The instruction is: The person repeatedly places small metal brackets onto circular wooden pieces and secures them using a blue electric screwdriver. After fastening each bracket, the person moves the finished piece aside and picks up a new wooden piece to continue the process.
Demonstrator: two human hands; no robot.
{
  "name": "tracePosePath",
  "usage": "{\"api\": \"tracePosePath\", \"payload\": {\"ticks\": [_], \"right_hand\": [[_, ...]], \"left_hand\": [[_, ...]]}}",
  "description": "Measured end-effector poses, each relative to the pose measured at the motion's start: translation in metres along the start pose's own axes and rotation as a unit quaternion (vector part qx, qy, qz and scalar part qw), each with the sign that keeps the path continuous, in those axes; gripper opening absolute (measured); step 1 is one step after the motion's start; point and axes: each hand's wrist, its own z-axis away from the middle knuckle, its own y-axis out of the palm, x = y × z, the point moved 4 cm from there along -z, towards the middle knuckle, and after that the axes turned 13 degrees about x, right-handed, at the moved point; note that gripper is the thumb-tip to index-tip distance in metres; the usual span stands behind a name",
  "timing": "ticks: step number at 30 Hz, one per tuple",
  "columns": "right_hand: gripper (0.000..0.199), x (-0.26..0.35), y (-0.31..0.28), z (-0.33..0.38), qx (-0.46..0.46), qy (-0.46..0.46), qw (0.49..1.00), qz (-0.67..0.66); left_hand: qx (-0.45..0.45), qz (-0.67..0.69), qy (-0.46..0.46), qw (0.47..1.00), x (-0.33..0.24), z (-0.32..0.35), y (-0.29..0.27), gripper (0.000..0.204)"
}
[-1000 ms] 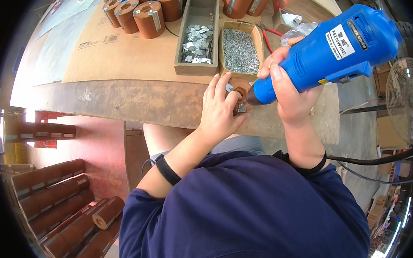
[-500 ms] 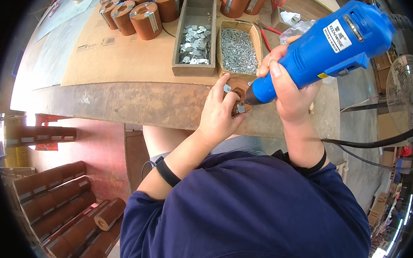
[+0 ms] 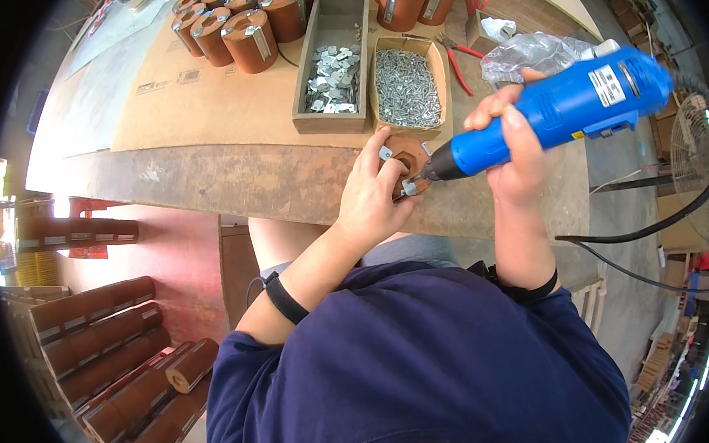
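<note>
My right hand (image 3: 517, 153) is wrapped round a blue electric screwdriver (image 3: 563, 111) with a black nose. The tool lies tilted, its nose pointing down-left to the near edge of a brown cylinder (image 3: 412, 147). That cylinder has a hexagonal hole and stands at the bench's front edge. My left hand (image 3: 367, 196) grips it from the left, fingers over its top by the hole. A small metal tab (image 3: 410, 188) sits at the near rim beside the tool's tip, and another tab (image 3: 385, 152) at the far left rim. Whether the bit touches a screw I cannot tell.
Behind my hands stand a wooden box of metal tabs (image 3: 300, 115) and a carton of screws (image 3: 407, 88). Red-handled pliers (image 3: 459, 67) and a clear plastic bag (image 3: 535, 54) lie to the right. Finished-looking brown cylinders (image 3: 249, 45) fill the back. A black cable (image 3: 640, 240) hangs at right.
The blue electric screwdriver has swung to a flatter tilt, its back end lower, and my right hand has shifted right. My left hand stays on the brown cylinder.
</note>
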Motion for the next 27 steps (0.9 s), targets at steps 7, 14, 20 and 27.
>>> {"api": "tracePosePath", "payload": {"ticks": [7,14,20,27], "right_hand": [[0.036,-0.007,-0.064,0.023,-0.172,0.027,0.98,-0.094],[0.04,0.003,-0.038,0.017,-0.119,-0.01,0.987,-0.11],[0.045,0.007,-0.008,0.007,-0.062,-0.021,0.997,-0.052],[0.045,0.008,0.005,0.002,-0.03,-0.001,0.999,0.02]], "left_hand": [[0.026,-0.011,0.003,1.0,-0.001,-0.005,-0.003,0.039],[0.023,-0.05,-0.021,0.998,-0.006,-0.006,-0.002,0.04],[0.022,-0.071,-0.034,0.997,-0.005,-0.006,0.001,0.04],[0.012,-0.083,-0.02,0.996,-0.003,-0.006,0.0,0.038]]}}
